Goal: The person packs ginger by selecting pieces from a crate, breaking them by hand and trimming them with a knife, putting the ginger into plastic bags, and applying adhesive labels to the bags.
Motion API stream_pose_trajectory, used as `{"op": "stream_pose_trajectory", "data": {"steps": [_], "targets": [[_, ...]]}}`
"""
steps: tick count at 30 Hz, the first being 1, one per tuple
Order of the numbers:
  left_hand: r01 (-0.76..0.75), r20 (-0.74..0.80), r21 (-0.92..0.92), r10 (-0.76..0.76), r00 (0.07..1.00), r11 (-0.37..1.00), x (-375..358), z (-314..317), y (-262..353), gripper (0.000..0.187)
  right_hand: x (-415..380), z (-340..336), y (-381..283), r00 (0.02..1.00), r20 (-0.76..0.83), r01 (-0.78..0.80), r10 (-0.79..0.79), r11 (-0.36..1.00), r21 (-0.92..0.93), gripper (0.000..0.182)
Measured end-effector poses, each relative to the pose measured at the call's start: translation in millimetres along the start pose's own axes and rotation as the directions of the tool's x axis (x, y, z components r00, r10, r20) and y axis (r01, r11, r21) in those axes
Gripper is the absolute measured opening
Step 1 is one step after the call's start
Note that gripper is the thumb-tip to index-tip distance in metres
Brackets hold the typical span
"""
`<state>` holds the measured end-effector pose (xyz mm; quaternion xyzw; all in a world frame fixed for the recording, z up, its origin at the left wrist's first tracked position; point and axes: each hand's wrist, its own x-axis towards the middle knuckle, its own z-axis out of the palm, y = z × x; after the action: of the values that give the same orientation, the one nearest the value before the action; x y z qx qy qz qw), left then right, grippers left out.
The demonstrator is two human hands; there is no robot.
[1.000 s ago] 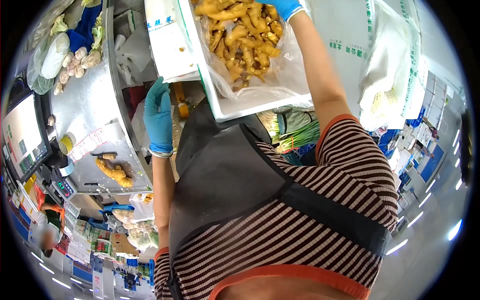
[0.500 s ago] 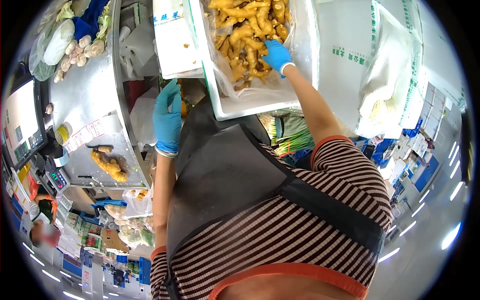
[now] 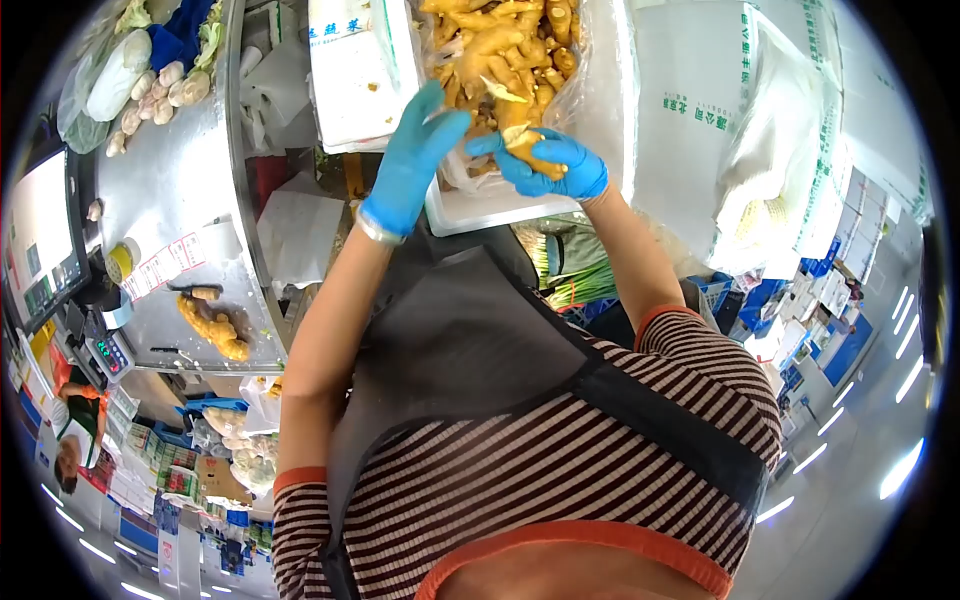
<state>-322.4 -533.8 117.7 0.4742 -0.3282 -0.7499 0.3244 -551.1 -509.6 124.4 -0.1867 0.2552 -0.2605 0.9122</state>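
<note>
My right hand point(image 3: 555, 165), in a blue glove, holds a piece of ginger point(image 3: 520, 145) above the near part of a white foam box point(image 3: 612, 130). Broken, pale surfaces show on the piece. Over the box's left edge is my left hand point(image 3: 412, 150), also gloved in blue, with its fingers apart and nothing in them. More ginger point(image 3: 500, 50) fills the box, which is lined with clear plastic.
On the metal counter point(image 3: 175, 195) at left are garlic bulbs point(image 3: 160, 95), a ginger root point(image 3: 212, 328), a label strip and a scale point(image 3: 108, 350). A monitor point(image 3: 45, 240) stands beyond. Foam boxes point(image 3: 690, 120) lie at right. Another person point(image 3: 80, 425) is at lower left.
My left hand has moved up and right to the box. My right hand has drawn back toward me, lifting a piece of ginger from the pile.
</note>
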Motion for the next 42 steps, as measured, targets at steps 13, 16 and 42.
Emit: {"op": "stream_pose_trajectory", "data": {"steps": [13, 16, 42], "targets": [[-0.018, 0.0, -0.362, 0.02, 1.0, 0.932, 37.5, -2.0, -3.4, 0.038, -7.7, -9.1, -21.3, 0.856, -0.517, -0.335, 0.006, 0.768, -0.546, 0.033], [-0.097, -0.148, -0.28, 0.057, 0.987, 0.955, 26.4, 2.0, 6.6, 0.037, 9.0, -25.1, -10.9, 0.721, -0.494, -0.438, -0.485, 0.234, -0.868, 0.031], [-0.195, -0.83, 0.36, 0.408, 0.381, 0.913, -141.8, -115.9, -54.6, 0.047, 176.6, 126.1, 152.9, 0.96, -0.015, 0.02, -0.28, 0.122, -0.992, 0.039]]}}
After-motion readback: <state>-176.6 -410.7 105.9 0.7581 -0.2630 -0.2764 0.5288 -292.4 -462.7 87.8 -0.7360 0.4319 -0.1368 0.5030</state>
